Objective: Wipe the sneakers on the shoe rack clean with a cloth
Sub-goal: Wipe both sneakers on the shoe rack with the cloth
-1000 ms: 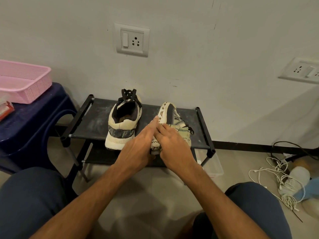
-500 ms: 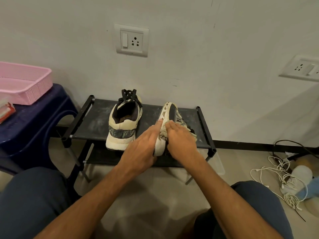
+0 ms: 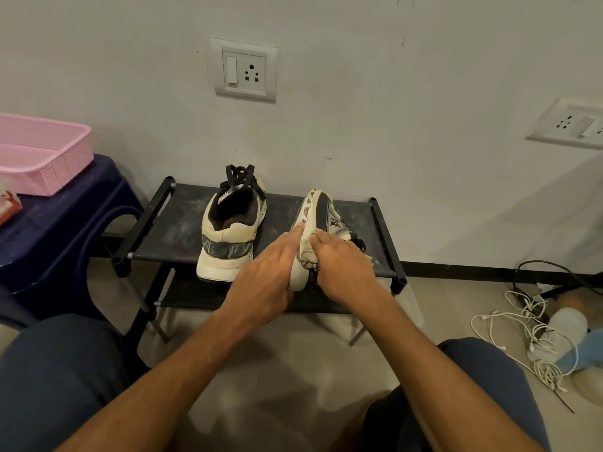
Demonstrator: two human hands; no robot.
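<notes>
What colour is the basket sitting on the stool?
Pink. The basket sits on a dark blue stool, seen best in the head view.

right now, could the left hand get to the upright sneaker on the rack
Probably yes: the upright sneaker stands just left of the left hand with nothing between. That hand braces the tipped sneaker, where the right hand holds the cloth, so it must leave that first.
</notes>
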